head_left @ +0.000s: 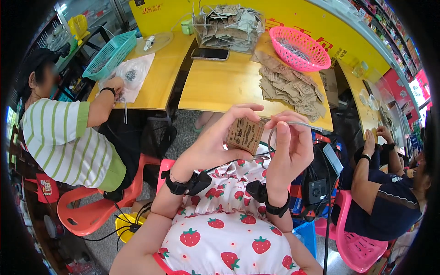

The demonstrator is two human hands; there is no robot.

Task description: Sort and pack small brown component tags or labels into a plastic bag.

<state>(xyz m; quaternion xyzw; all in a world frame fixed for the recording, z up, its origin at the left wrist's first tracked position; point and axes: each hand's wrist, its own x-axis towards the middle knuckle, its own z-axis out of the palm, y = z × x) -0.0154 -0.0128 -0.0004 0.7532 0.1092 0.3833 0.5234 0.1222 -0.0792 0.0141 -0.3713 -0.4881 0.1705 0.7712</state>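
Observation:
In front of my chest, my left hand (206, 147) grips a small brown cardboard tag (245, 135) with dark print, thumb below and fingers above. Close to the tag's right side, my right hand (292, 153) pinches a thin grey cord (303, 124). The cord loops by the fingertips and one end sticks out to the right. Whether it passes through the tag cannot be made out. On the yellow table (215, 89) beyond lies a spread pile of similar brown tags (293, 88). Behind that pile sits a pink basket (313, 65) holding grey cords.
A clear bin (198, 28) full of tags stands at the table's back, with a phone (210, 54) before it. To the left, a person (68, 137) works beside a teal basket (106, 55). Another person (385, 192) sits at the right near a pink chair (360, 247).

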